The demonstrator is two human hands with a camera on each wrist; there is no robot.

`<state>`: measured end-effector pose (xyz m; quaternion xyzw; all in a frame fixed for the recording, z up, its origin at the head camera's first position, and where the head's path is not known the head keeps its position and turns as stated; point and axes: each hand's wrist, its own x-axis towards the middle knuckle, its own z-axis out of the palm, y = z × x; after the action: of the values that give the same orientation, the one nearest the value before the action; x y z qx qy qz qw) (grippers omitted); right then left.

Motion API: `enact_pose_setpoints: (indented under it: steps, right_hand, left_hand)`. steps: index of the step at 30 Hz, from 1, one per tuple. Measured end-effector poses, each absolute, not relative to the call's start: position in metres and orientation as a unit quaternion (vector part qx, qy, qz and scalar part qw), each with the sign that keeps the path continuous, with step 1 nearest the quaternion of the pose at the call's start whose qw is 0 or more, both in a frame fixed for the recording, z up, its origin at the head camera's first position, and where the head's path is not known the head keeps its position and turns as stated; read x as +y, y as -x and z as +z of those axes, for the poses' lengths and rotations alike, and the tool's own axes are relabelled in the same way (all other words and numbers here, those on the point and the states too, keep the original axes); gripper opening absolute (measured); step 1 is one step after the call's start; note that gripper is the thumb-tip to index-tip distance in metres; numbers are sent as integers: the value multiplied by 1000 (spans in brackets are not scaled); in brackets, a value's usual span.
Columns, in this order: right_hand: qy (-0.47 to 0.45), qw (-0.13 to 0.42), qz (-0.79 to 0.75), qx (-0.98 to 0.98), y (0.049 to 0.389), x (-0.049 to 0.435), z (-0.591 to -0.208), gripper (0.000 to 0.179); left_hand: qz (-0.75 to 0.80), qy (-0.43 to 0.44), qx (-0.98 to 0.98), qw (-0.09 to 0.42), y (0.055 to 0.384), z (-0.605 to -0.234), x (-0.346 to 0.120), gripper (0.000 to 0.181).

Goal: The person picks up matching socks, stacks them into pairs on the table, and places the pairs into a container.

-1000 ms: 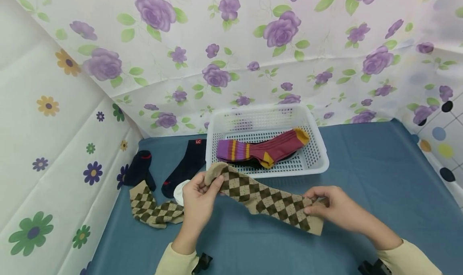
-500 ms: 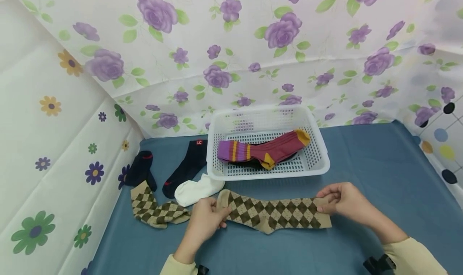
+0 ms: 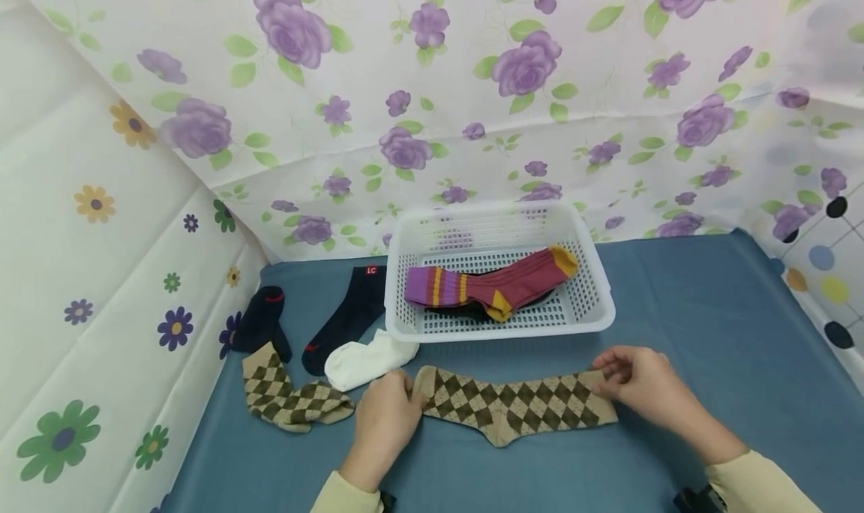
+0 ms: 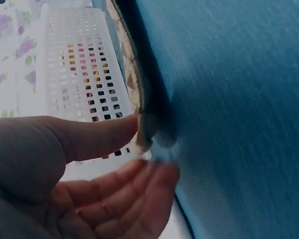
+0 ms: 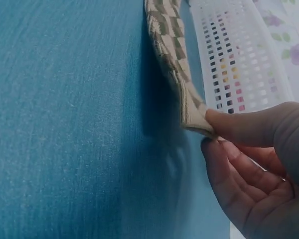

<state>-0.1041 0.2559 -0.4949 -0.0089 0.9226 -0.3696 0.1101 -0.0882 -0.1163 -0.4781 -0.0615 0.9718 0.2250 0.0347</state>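
**Held Out by Both Ends**

Pinched the argyle sock point(image 3: 514, 408) at the toe with the left hand point(image 3: 388, 417), at the cuff with the right hand point(image 3: 643, 383), seemingly to keep it spread in front of the basket point(image 3: 506, 336); could not tell contact with the blue cloth point(image 3: 682, 295) from a slight lift; saw the left pinch partly blurred; made out only edges of black fabric point(image 3: 466, 310) under the striped sock point(image 3: 529, 280).

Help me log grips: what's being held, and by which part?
The outstretched argyle sock, pinched at its toe by the left hand and at its cuff by the right hand.
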Motion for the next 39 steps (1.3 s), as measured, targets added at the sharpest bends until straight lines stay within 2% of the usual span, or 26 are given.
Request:
enact_pose_setpoints:
  steps: [6, 9, 16, 21, 28, 32, 39]
  right_hand:
    - [41, 72, -341, 936, 99, 250, -490, 26]
    - [76, 85, -349, 930, 96, 247, -493, 20]
    - [120, 175, -343, 915, 95, 245, -501, 19]
    - [113, 180, -328, 920, 96, 244, -504, 21]
    - [94, 174, -308, 931, 96, 240, -505, 24]
    - [88, 171, -305, 933, 96, 237, -505, 25]
    - [76, 176, -304, 933, 95, 235, -504, 26]
  left_hand:
    - [201, 10, 979, -21, 85, -481, -109, 15]
    - [196, -20, 980, -22, 85, -484, -106, 12]
    - [202, -27, 979, 9, 88, -493, -108, 13]
    - [221, -6, 974, 45, 92, -493, -110, 14]
    - [240, -12, 970, 47, 94, -488, -118, 10]
    - [261, 12, 965, 19, 99, -477, -135, 10]
    - [269, 105, 955, -76, 108, -454, -186, 36]
